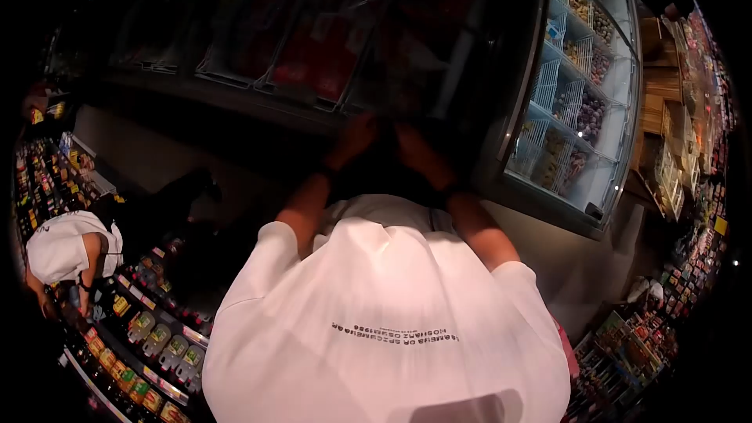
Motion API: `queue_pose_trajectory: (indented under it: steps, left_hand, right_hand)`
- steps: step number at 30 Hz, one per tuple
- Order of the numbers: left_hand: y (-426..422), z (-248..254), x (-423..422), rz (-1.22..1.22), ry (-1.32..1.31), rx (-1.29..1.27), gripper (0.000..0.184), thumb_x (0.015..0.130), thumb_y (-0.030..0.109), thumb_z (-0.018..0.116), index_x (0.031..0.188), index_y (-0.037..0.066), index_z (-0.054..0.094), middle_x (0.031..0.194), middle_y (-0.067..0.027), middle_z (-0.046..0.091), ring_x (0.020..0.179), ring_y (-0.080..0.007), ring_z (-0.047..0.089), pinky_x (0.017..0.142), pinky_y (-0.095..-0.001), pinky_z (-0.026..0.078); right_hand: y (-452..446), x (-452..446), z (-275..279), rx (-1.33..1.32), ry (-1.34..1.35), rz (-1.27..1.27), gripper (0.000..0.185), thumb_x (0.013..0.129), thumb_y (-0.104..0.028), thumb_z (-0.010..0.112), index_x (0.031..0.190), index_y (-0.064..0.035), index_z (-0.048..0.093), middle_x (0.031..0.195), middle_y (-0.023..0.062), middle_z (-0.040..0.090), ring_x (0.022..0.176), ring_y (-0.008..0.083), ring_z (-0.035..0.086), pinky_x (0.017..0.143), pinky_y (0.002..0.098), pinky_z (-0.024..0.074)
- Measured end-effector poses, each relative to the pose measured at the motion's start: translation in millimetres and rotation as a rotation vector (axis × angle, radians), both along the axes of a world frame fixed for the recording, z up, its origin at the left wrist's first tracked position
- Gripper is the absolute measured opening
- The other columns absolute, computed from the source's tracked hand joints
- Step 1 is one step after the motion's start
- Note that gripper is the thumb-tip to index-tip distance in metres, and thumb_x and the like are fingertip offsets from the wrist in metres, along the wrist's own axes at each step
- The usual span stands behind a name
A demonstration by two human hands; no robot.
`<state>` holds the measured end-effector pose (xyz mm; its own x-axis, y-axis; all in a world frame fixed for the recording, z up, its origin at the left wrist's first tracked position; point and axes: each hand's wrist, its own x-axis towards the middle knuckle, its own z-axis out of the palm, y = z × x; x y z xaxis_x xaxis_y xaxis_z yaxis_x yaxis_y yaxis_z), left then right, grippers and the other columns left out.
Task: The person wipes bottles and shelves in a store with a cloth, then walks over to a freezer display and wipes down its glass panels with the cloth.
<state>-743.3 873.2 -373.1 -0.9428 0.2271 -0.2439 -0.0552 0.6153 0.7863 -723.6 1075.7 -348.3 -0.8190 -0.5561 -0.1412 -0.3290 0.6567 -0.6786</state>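
My left hand [356, 139] and my right hand [415, 147] are close together in front of my white shirt [392, 298], near the front edge of a dark display case [266, 102]. Both hands lie in deep shadow, so their fingers and anything they hold cannot be made out. Something black fills the gap between them. Red and pale packages [321, 47] show dimly behind wire dividers inside the case.
A lit glass-topped freezer [540, 215] with wire-divided compartments stands on the right. Wooden crates [660, 82] lie beyond it. At the left, another person in a white shirt [63, 247] bends over shelves of packaged goods [129, 376]. More stocked shelves [642, 345] are at the lower right.
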Motion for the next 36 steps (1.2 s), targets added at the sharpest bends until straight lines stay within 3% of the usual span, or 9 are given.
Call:
queue_pose_trajectory:
  steps: [2,12,14,16,22,24,26,30,36]
  left_hand:
    - [-42.8,1.3,1.2,0.139,-0.001,-0.008,0.037,0.094,0.022,0.057,0.126,0.003,0.059,0.113,-0.0237,0.066,0.108,-0.0420,0.061,0.090,-0.0455,0.050]
    - [-209.9,21.6,0.4,0.791,0.337,-0.159,0.028,0.097,0.019,0.058,0.119,0.002,0.061,0.111,-0.0245,0.066,0.105,-0.0433,0.062,0.084,-0.0477,0.050]
    - [-223.7,16.1,-13.6,0.687,0.388,-0.178,0.027,0.096,0.016,0.056,0.119,0.002,0.061,0.109,-0.0252,0.066,0.104,-0.0438,0.062,0.083,-0.0477,0.050]
    - [-219.2,23.8,-27.8,0.702,0.325,-0.158,0.026,0.095,0.014,0.055,0.118,0.001,0.061,0.106,-0.0250,0.067,0.101,-0.0443,0.063,0.082,-0.0482,0.050]
    - [-192.3,43.6,-22.7,0.377,0.160,0.016,0.026,0.090,0.011,0.060,0.113,-0.001,0.060,0.088,-0.0245,0.066,0.085,-0.0459,0.063,0.074,-0.0507,0.049]
    - [-181.9,41.3,-20.3,0.235,0.054,-0.102,0.029,0.087,0.010,0.061,0.114,0.000,0.060,0.096,-0.0235,0.067,0.091,-0.0437,0.063,0.077,-0.0498,0.050]
    - [-168.6,37.4,-19.3,0.070,0.338,-0.078,0.034,0.085,0.009,0.061,0.118,0.002,0.059,0.110,-0.0223,0.064,0.102,-0.0407,0.061,0.083,-0.0489,0.050]
    - [-168.9,38.8,-60.8,0.230,0.407,0.021,0.034,0.086,0.003,0.058,0.120,0.004,0.058,0.114,-0.0207,0.061,0.107,-0.0405,0.057,0.090,-0.0472,0.047]
    - [-215.0,36.1,-129.3,0.340,0.584,-0.136,0.023,0.083,0.003,0.065,0.107,0.003,0.062,0.107,-0.0202,0.061,0.101,-0.0399,0.058,0.084,-0.0481,0.047]
  right_hand:
    - [-41.8,-16.5,-18.3,-0.269,0.188,-0.046,0.058,0.081,-0.004,0.062,0.137,-0.0002,0.046,0.130,0.0253,0.054,0.121,0.0426,0.051,0.103,0.0474,0.0421]
    - [-235.5,-100.2,21.9,-0.280,-0.004,0.047,0.055,0.082,-0.011,0.067,0.132,-0.0019,0.047,0.122,0.0213,0.056,0.112,0.0409,0.054,0.096,0.0490,0.0450]
    - [-269.9,-113.9,-6.4,-0.113,0.289,0.184,0.045,0.080,-0.012,0.067,0.122,-0.0017,0.053,0.117,0.0199,0.058,0.108,0.0397,0.055,0.091,0.0485,0.0464]
    - [-273.3,-121.8,6.5,-0.088,0.162,0.146,0.034,0.080,-0.010,0.062,0.113,-0.0017,0.057,0.113,0.0198,0.060,0.105,0.0378,0.057,0.090,0.0482,0.0468]
    - [-205.6,-110.4,19.5,0.070,0.132,0.228,0.051,0.075,-0.005,0.065,0.122,0.0052,0.049,0.114,0.0274,0.057,0.110,0.0429,0.054,0.095,0.0477,0.0454]
    - [-196.6,-99.2,5.9,0.106,-0.031,0.029,0.033,0.079,-0.001,0.057,0.112,0.0023,0.053,0.112,0.0244,0.058,0.105,0.0398,0.057,0.095,0.0460,0.0451]
    - [-178.5,-88.7,6.1,0.117,-0.012,0.045,0.035,0.078,-0.001,0.057,0.113,0.0034,0.053,0.113,0.0250,0.057,0.109,0.0400,0.055,0.097,0.0457,0.0440]
    - [-175.6,-89.0,7.1,0.120,0.379,0.163,0.056,0.078,-0.003,0.060,0.133,0.0020,0.049,0.128,0.0236,0.054,0.120,0.0378,0.052,0.103,0.0451,0.0436]
    - [-188.4,-164.7,23.6,0.330,0.173,0.396,0.057,0.083,-0.017,0.066,0.138,-0.0129,0.051,0.141,0.0149,0.049,0.128,0.0366,0.048,0.107,0.0466,0.0404]
